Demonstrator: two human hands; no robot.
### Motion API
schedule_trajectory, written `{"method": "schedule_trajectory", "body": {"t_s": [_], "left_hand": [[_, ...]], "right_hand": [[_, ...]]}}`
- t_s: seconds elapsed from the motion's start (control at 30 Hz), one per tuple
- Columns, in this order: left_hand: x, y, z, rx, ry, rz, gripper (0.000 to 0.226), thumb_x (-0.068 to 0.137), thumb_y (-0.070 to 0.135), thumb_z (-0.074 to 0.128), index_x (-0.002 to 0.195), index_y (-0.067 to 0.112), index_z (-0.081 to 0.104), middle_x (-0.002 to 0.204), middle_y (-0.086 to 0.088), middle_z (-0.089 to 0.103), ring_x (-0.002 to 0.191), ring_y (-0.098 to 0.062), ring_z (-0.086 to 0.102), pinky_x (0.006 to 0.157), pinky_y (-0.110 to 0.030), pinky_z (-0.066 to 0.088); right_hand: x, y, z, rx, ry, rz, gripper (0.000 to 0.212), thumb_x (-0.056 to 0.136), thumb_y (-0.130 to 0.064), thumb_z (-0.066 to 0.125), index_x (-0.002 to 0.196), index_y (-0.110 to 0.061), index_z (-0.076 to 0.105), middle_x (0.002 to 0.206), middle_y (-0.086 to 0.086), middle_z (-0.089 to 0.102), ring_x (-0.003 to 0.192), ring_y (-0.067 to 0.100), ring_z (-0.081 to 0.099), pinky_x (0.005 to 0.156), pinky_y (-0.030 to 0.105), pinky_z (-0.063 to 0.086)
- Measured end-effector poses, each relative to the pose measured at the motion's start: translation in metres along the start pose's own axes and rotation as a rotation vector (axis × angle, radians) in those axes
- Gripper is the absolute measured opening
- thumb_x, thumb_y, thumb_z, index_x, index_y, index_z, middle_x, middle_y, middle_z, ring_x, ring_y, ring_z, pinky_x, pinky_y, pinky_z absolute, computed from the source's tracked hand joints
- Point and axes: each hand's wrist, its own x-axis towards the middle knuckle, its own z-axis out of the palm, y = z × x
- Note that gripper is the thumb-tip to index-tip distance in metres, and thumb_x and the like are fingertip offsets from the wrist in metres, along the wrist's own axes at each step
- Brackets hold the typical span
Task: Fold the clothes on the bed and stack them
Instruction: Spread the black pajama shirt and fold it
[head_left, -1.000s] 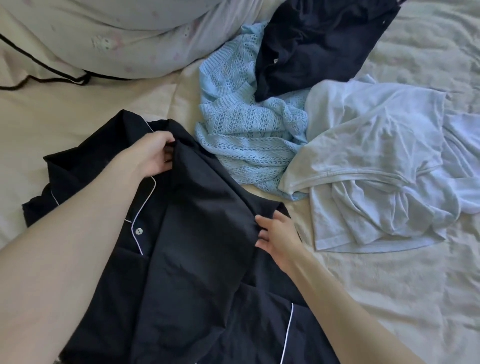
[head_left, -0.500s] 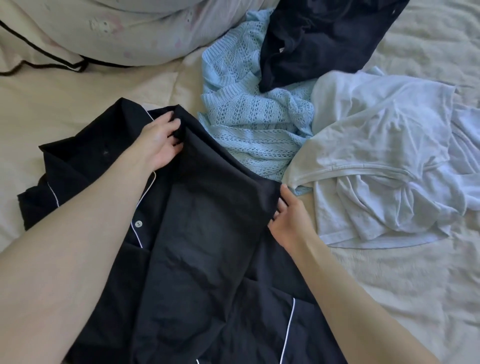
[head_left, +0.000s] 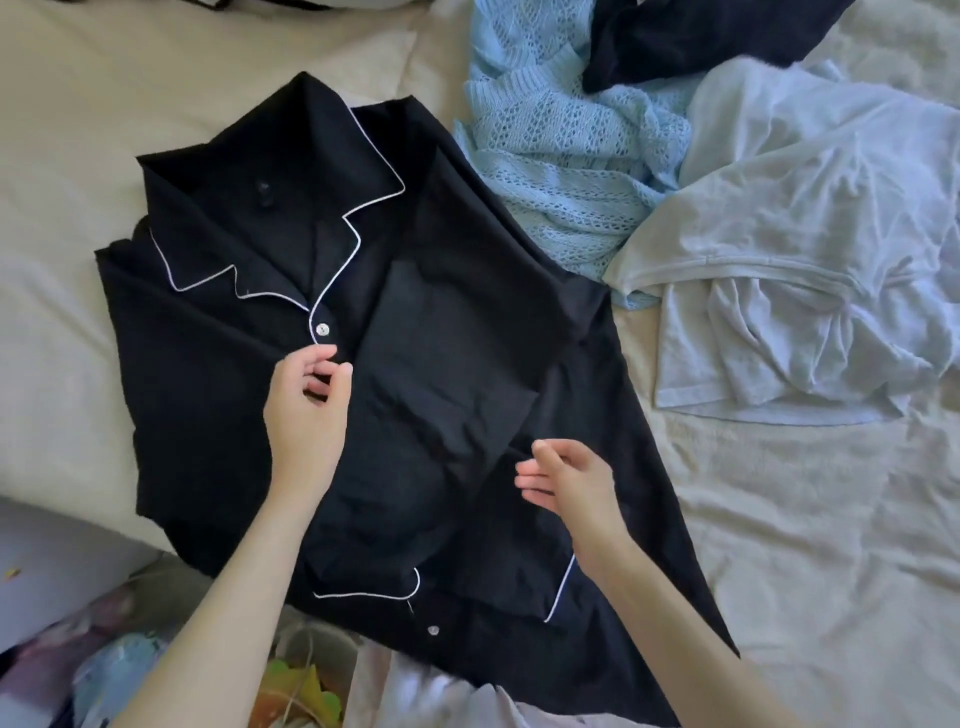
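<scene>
Hovering mid-frame over the black white-piped pyjama shirt (head_left: 291, 270) on the cream bed (head_left: 805, 519): left hand (head_left: 306, 410) and right hand (head_left: 571, 480), fingers loosely curled, holding nothing.

No legible text, label, brand, number or sign appears anywhere in the frame. The black shirt (head_left: 322, 322) at centre bears only plain white piping and buttons; the printed items at lower left show colours but no readable characters.
</scene>
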Motion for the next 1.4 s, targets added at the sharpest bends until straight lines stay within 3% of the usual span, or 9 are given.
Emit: {"method": "schedule_trajectory", "body": {"t_s": [0.27, 0.4, 0.53, 0.7, 0.83, 1.03, 1.13, 1.3, 1.4], "left_hand": [[-0.077, -0.089, -0.052, 0.121, -0.145, -0.306, 0.019, 0.088, 0.028, 0.064, 0.105, 0.027, 0.055, 0.09, 0.016, 0.055, 0.086, -0.004, 0.053, 0.073, -0.013, 0.037], [-0.091, -0.109, -0.07, 0.114, -0.381, -0.402, 0.018, 0.087, 0.038, 0.063, 0.074, 0.033, 0.052, 0.071, 0.016, 0.05, 0.063, 0.008, 0.048, 0.065, -0.017, 0.037], [-0.092, -0.116, -0.087, 0.022, -0.385, -0.331, 0.019, 0.087, 0.035, 0.063, 0.084, 0.017, 0.063, 0.076, -0.003, 0.062, 0.071, -0.008, 0.054, 0.071, -0.025, 0.042], [-0.112, -0.129, -0.106, 0.027, -0.359, -0.226, 0.014, 0.09, 0.028, 0.061, 0.08, 0.018, 0.059, 0.047, 0.012, 0.049, 0.051, 0.0, 0.044, 0.056, -0.01, 0.037], [-0.127, -0.145, -0.119, 0.001, -0.269, -0.133, 0.006, 0.092, 0.024, 0.057, 0.088, 0.02, 0.056, 0.06, 0.018, 0.056, 0.06, 0.006, 0.052, 0.056, -0.003, 0.037], [-0.129, -0.169, -0.126, -0.127, -0.232, -0.159, 0.016, 0.089, 0.024, 0.063, 0.091, 0.037, 0.056, 0.09, 0.022, 0.058, 0.084, 0.015, 0.056, 0.065, 0.001, 0.039], [-0.127, -0.19, -0.121, -0.03, -0.385, -0.254, 0.025, 0.089, 0.026, 0.063, 0.113, 0.025, 0.054, 0.103, 0.013, 0.058, 0.097, -0.001, 0.054, 0.078, -0.014, 0.04], [-0.136, -0.226, -0.123, 0.195, -0.554, -0.503, 0.037, 0.092, 0.024, 0.058, 0.126, 0.01, 0.048, 0.118, -0.012, 0.059, 0.104, -0.026, 0.057, 0.09, -0.039, 0.046], [-0.126, -0.231, -0.133, 0.161, -0.357, -0.459, 0.046, 0.093, 0.024, 0.056, 0.135, 0.012, 0.04, 0.128, -0.007, 0.052, 0.115, -0.027, 0.052, 0.093, -0.036, 0.041]], "right_hand": [[-0.018, 0.058, 0.039, -0.209, -0.251, 0.292, 0.036, 0.089, -0.039, 0.062, 0.11, -0.01, 0.056, 0.099, 0.005, 0.069, 0.092, 0.015, 0.066, 0.079, 0.03, 0.055], [-0.028, 0.075, 0.061, -0.094, -0.323, 0.337, 0.058, 0.085, -0.044, 0.064, 0.125, -0.005, 0.047, 0.1, 0.005, 0.068, 0.1, 0.014, 0.063, 0.094, 0.035, 0.047], [-0.042, 0.088, 0.065, -0.203, -0.429, 0.234, 0.041, 0.082, -0.048, 0.066, 0.102, -0.014, 0.057, 0.104, -0.001, 0.066, 0.106, 0.017, 0.062, 0.1, 0.036, 0.042], [-0.071, 0.11, 0.068, -0.248, -0.452, 0.141, 0.026, 0.088, -0.031, 0.065, 0.11, -0.017, 0.064, 0.105, 0.0, 0.072, 0.099, 0.02, 0.068, 0.088, 0.034, 0.053], [-0.088, 0.127, 0.076, -0.189, -0.483, 0.151, 0.018, 0.091, -0.026, 0.061, 0.106, -0.016, 0.063, 0.1, 0.001, 0.073, 0.09, 0.02, 0.07, 0.081, 0.037, 0.057], [-0.094, 0.154, 0.1, -0.311, -0.339, 0.116, 0.015, 0.099, -0.022, 0.045, 0.113, -0.016, 0.047, 0.109, 0.006, 0.062, 0.07, 0.019, 0.068, 0.056, 0.03, 0.058], [-0.089, 0.164, 0.107, -0.368, -0.292, 0.136, 0.024, 0.097, -0.022, 0.051, 0.118, -0.013, 0.045, 0.102, 0.004, 0.061, 0.072, 0.019, 0.067, 0.057, 0.032, 0.058], [-0.082, 0.173, 0.093, -1.163, -0.055, 0.011, 0.031, 0.092, -0.041, 0.049, 0.094, -0.011, 0.059, 0.095, 0.007, 0.068, 0.08, 0.024, 0.062, 0.075, 0.034, 0.053], [-0.083, 0.168, 0.088, -1.295, 0.107, -0.339, 0.027, 0.093, -0.041, 0.048, 0.083, -0.017, 0.056, 0.083, 0.0, 0.063, 0.087, 0.027, 0.06, 0.067, 0.03, 0.04]]}}
